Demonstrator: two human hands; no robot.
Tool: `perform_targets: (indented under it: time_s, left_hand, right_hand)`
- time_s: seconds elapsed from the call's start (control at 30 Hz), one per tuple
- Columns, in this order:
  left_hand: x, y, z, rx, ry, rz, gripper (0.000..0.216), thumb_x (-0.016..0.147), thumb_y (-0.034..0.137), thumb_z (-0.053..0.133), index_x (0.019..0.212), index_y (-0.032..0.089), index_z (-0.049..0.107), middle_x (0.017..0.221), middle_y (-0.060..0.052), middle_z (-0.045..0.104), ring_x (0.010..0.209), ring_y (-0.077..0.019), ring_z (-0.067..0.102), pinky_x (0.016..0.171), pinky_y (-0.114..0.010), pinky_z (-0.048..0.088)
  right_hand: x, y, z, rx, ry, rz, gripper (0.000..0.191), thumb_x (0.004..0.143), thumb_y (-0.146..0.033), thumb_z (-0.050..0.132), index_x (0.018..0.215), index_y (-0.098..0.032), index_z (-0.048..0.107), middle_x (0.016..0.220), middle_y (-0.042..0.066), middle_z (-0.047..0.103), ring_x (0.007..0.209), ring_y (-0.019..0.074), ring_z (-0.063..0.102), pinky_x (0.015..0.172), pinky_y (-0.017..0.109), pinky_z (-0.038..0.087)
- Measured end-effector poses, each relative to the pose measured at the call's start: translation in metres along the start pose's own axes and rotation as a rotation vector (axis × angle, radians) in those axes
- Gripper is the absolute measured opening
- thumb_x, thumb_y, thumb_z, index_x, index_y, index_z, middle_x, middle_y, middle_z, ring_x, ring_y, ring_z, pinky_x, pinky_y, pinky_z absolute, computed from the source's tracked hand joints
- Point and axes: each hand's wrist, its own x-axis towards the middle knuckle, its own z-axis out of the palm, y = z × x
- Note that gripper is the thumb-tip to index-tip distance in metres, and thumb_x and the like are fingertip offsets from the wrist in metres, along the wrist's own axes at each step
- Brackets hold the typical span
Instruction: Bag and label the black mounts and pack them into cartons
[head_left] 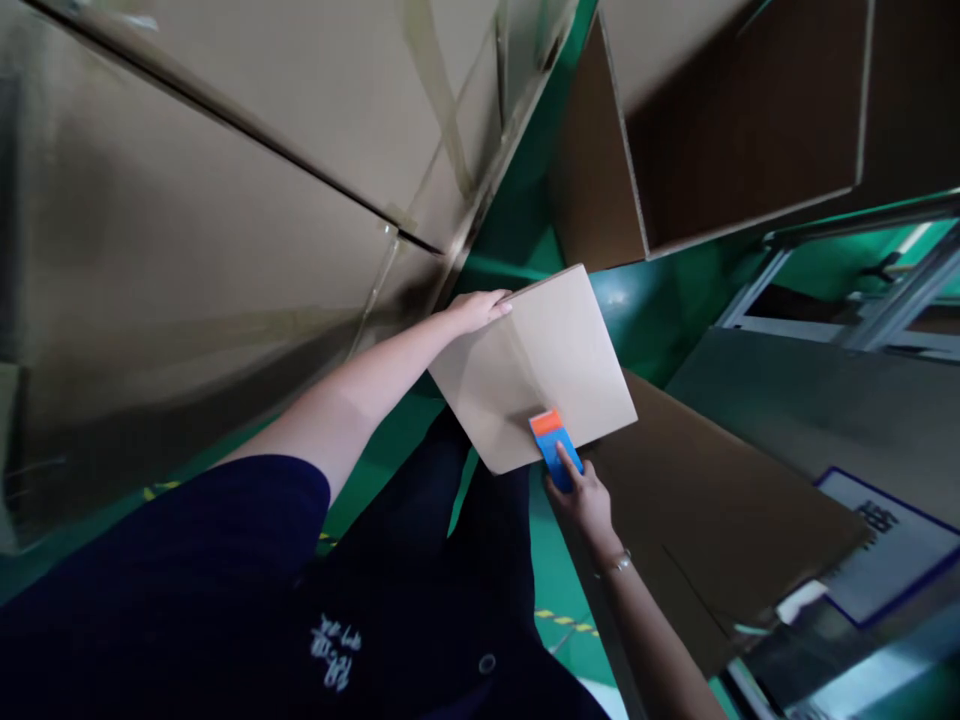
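A closed tan cardboard box [562,350] is held up in front of my legs, with a strip of tape running down its upper face. My left hand [480,312] grips the box by its far left edge, fingers over the top. In my right hand [581,495] is a flat blue tool with an orange end [555,450], which looks like a scraper or tape cutter. Its orange end lies against or just above the box's near part; I cannot tell which. The thumb rests along the blue body.
Large taped cartons [225,200] stand stacked on the left. An open, deep carton [735,150] is at the upper right. Brown cardboard [720,510] lies on the right beside a blue-edged sign [892,545] and a metal frame [892,290]. The floor [517,235] is green.
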Motion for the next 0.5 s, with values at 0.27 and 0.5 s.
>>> perform_targets:
  time_s: [0.27,0.5]
  left_hand:
    - [-0.024,0.025,0.025,-0.038,0.144,0.204,0.048,0.097,0.031,0.041,0.143,0.018,0.046,0.138,-0.013,0.056,0.134,-0.0316,0.045,0.115,-0.048,0.028]
    - [-0.080,0.107,0.205,-0.014,-0.188,0.799,0.053,0.091,0.020,0.036,0.144,0.015,0.044,0.152,-0.011,0.044,0.145,-0.0202,0.033,0.122,-0.038,0.023]
  right_hand:
    - [-0.051,0.059,0.063,0.020,0.013,0.027,0.057,0.090,-0.044,0.055,0.144,-0.030,0.049,0.090,0.005,0.056,0.069,0.0138,0.055,0.059,0.020,0.042]
    - [-0.057,0.061,0.073,0.095,-0.004,0.021,0.059,0.090,-0.042,0.056,0.147,-0.033,0.044,0.099,0.007,0.059,0.079,0.0168,0.059,0.067,0.023,0.049]
